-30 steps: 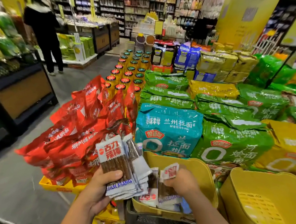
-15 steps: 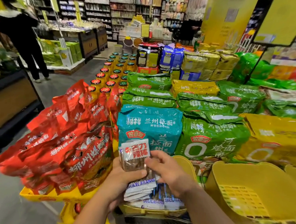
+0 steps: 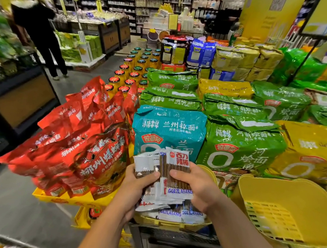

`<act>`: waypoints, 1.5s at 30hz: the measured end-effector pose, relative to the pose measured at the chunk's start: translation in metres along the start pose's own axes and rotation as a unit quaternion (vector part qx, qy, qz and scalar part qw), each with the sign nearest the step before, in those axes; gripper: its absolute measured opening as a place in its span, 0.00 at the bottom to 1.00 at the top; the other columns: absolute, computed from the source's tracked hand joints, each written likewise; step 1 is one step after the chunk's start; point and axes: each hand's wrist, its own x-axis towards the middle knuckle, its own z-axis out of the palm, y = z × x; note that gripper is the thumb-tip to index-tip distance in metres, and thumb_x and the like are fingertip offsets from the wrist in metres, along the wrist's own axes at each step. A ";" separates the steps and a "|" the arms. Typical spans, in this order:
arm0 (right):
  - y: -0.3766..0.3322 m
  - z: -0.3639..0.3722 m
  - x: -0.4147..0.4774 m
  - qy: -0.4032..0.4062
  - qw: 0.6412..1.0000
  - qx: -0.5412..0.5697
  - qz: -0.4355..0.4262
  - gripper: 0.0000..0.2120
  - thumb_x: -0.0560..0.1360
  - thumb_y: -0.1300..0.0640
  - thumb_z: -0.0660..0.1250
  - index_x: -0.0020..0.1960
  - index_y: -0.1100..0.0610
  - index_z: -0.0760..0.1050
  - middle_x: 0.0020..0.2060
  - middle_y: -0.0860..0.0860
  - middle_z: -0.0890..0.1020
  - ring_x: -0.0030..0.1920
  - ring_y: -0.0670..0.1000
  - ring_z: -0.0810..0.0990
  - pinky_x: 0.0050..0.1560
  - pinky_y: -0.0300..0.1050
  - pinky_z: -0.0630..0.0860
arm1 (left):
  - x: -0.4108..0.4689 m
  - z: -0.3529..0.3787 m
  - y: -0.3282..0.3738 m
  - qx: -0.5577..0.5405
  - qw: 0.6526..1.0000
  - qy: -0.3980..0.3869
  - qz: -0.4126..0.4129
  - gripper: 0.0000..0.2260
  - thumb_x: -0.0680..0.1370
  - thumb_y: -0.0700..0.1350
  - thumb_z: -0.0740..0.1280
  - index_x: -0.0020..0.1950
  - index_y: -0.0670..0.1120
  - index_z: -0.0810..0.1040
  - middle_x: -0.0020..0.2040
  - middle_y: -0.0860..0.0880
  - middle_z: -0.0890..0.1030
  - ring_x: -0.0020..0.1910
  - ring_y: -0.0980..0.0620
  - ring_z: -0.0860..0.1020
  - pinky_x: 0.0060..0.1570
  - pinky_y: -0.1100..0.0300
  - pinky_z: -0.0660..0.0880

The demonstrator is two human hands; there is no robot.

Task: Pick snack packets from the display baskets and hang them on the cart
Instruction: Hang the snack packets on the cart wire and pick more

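Pinching a fanned bunch of spicy-stick packets (image 3: 175, 164) just below the teal noodle bag (image 3: 170, 128), pressing both thumbs onto the fronts and curling the other fingers behind, out of sight. Gripping the fan's left side with the left hand (image 3: 135, 187) and its right side with the right hand (image 3: 199, 185). Making out at least three overlapping fronts, no surer count. Covering part of the near yellow basket (image 3: 172, 223) under the teal bag, and some of the loose packets (image 3: 174, 212) in it. Counting two baskets: that one and a second yellow basket (image 3: 287, 206) right of the teal bag, cut off at the frame edge. Counting one green noodle bag (image 3: 239, 147) touching the teal bag's right side, and many red bags (image 3: 80, 149) piled left of it, too overlapped to number.
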 end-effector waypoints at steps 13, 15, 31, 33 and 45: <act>0.019 -0.055 0.017 0.092 0.955 -0.282 0.023 0.10 0.71 0.65 0.76 0.49 0.54 0.82 0.45 0.51 0.88 0.48 0.53 0.86 0.58 0.59 0.80 | 0.002 -0.036 -0.005 -0.030 0.997 0.062 0.037 0.32 0.68 0.36 0.78 0.68 0.47 0.71 0.58 0.39 0.83 0.50 0.40 0.85 0.41 0.46 0.83; 0.030 -0.045 0.023 0.080 0.960 -0.267 0.036 0.10 0.71 0.66 0.76 0.50 0.57 0.82 0.46 0.53 0.88 0.49 0.55 0.86 0.57 0.59 0.81 | 0.001 -0.043 -0.002 -0.043 0.995 0.076 0.048 0.28 0.70 0.35 0.75 0.68 0.47 0.71 0.56 0.39 0.84 0.47 0.41 0.86 0.38 0.47 0.82; 0.040 -0.033 0.034 0.105 0.732 -0.671 0.046 0.24 0.81 0.46 0.64 0.75 0.46 0.66 0.66 0.53 0.71 0.65 0.56 0.75 0.63 0.48 0.73 | -0.004 -0.046 0.010 -0.033 0.998 0.020 0.057 0.32 0.64 0.39 0.78 0.65 0.51 0.71 0.57 0.43 0.84 0.50 0.44 0.86 0.43 0.50 0.81; 0.036 -0.026 0.035 0.054 0.729 -0.678 0.073 0.18 0.84 0.42 0.56 0.59 0.52 0.77 0.49 0.50 0.77 0.56 0.55 0.79 0.54 0.47 0.74 | -0.002 -0.042 0.012 -0.028 0.998 0.004 0.052 0.36 0.62 0.40 0.78 0.67 0.50 0.70 0.58 0.42 0.84 0.51 0.43 0.86 0.44 0.49 0.82; 0.017 0.020 0.023 -0.016 0.994 -0.110 0.000 0.16 0.75 0.60 0.75 0.61 0.60 0.77 0.54 0.54 0.86 0.56 0.56 0.85 0.61 0.58 0.79 | 0.009 -0.026 0.004 -0.102 0.994 -0.034 -0.015 0.14 0.82 0.44 0.61 0.68 0.45 0.73 0.61 0.37 0.82 0.54 0.38 0.83 0.45 0.46 0.81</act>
